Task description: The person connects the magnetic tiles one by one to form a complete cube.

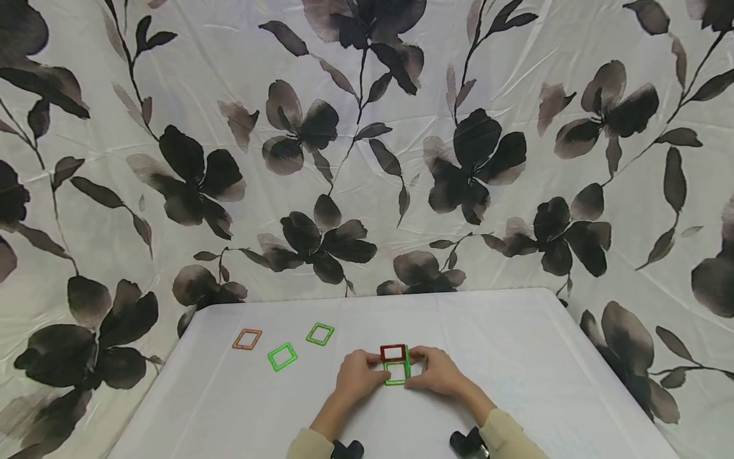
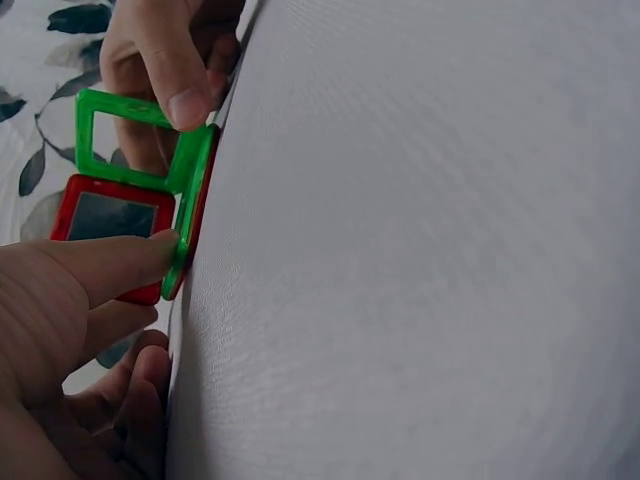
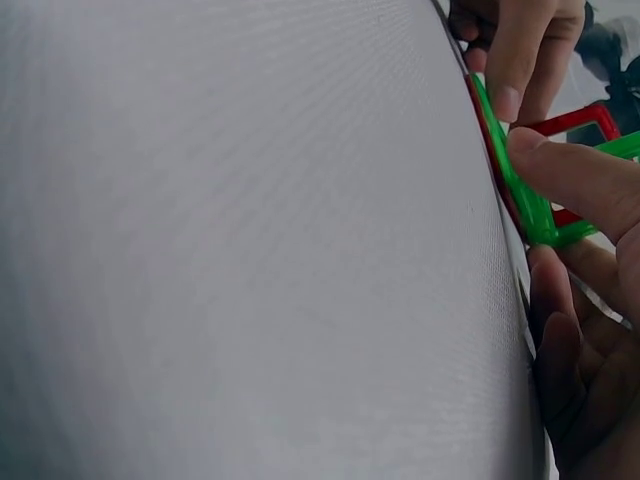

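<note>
Square frame-like magnetic tiles are joined into a corner shape on the white table. A red magnetic tile [image 1: 392,346] stands upright at the back, and a green magnetic tile [image 1: 408,363] stands upright on the right. Under them, a flat green tile [image 1: 395,383] has a red layer beneath it, seen in both wrist views. My left hand [image 1: 360,377] pinches the red tile's left side, thumb in front near the flat tile's edge. With thumb and fingers at its front and back edges, my right hand [image 1: 438,371] holds the upright green tile.
To the left lie an orange diamond-shaped tile [image 1: 239,347], a green tile [image 1: 276,364] and another green tile [image 1: 313,340], all flat and apart. The white table [image 1: 183,395] meets a flowered cloth backdrop [image 1: 395,210] behind it.
</note>
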`<state>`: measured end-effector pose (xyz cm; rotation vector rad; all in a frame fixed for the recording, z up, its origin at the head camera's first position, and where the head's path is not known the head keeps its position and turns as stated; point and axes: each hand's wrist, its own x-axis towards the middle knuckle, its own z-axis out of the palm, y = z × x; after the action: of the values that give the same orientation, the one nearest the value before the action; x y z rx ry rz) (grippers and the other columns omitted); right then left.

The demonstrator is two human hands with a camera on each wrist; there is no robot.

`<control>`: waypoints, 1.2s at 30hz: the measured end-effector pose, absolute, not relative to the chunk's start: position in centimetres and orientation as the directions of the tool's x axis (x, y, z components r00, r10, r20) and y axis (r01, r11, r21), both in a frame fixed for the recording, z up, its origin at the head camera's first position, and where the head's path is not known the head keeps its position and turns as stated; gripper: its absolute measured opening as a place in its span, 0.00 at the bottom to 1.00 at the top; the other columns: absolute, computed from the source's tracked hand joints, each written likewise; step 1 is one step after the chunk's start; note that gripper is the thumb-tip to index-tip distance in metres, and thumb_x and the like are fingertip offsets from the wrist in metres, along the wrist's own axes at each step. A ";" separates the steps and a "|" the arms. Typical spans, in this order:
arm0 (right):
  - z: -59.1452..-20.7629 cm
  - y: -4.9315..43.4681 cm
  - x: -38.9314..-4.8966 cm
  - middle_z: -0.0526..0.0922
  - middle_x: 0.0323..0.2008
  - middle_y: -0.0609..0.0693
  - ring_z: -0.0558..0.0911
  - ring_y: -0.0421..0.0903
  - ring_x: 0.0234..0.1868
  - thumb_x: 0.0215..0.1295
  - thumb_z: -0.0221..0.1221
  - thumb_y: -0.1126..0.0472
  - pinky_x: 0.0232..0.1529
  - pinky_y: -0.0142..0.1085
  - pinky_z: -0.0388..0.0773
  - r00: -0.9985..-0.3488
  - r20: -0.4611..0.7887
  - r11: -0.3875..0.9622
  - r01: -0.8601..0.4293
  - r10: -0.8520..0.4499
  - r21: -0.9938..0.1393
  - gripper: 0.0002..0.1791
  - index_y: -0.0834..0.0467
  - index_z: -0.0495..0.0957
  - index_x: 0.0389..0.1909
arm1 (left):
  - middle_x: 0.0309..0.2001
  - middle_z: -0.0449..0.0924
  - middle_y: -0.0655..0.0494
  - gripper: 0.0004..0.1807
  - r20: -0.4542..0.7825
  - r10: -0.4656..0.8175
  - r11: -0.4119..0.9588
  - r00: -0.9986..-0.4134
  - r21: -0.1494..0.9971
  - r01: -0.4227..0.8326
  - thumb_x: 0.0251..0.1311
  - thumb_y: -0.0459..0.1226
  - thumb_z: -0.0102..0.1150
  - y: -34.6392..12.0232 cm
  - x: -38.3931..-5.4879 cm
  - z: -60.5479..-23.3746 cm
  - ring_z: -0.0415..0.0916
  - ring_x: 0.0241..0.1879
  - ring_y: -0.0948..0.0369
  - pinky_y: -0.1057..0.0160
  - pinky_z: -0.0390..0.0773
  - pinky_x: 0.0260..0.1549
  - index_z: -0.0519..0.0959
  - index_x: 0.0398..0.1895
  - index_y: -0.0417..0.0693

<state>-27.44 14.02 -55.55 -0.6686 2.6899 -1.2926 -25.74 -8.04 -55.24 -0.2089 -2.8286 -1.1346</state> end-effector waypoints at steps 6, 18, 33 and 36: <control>-55.4 13.9 -27.4 0.80 0.38 0.42 0.71 0.41 0.27 0.42 0.77 0.51 0.27 0.33 0.69 -0.900 0.111 0.551 -0.351 -0.421 -0.757 0.35 0.62 0.79 0.51 | 0.37 0.86 0.55 0.20 0.135 0.103 0.704 -0.986 0.690 0.168 0.45 0.42 0.76 -8.2 -25.7 -55.2 0.79 0.41 0.58 0.54 0.77 0.36 0.87 0.40 0.41; -54.9 14.3 -27.4 0.79 0.40 0.45 0.73 0.39 0.24 0.42 0.78 0.56 0.24 0.32 0.71 -0.868 0.084 0.489 -0.353 -0.490 -0.797 0.37 0.59 0.75 0.55 | 0.33 0.84 0.59 0.19 0.147 0.116 0.701 -0.982 0.688 0.186 0.47 0.43 0.75 -8.3 -25.5 -55.1 0.75 0.33 0.63 0.59 0.75 0.32 0.87 0.40 0.42; -54.3 15.0 -27.2 0.81 0.45 0.52 0.81 0.45 0.31 0.65 0.61 0.64 0.26 0.37 0.77 -0.850 0.074 0.414 -0.329 -0.522 -0.849 0.21 0.63 0.75 0.59 | 0.27 0.75 0.63 0.17 0.067 0.179 0.718 -0.982 0.674 0.177 0.54 0.39 0.69 -8.5 -26.1 -54.6 0.69 0.28 0.63 0.63 0.69 0.26 0.85 0.47 0.42; -54.4 15.0 -27.2 0.82 0.44 0.52 0.81 0.45 0.30 0.66 0.61 0.64 0.26 0.36 0.77 -0.845 0.091 0.400 -0.341 -0.527 -0.851 0.21 0.64 0.75 0.59 | 0.26 0.74 0.64 0.18 0.054 0.195 0.727 -0.979 0.662 0.182 0.55 0.40 0.69 -8.6 -26.3 -54.5 0.68 0.26 0.65 0.65 0.67 0.24 0.85 0.48 0.43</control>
<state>-27.17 14.97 -54.38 -0.7738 2.4616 -1.4267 -26.33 -8.61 -54.51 -0.3208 -2.9371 -1.1230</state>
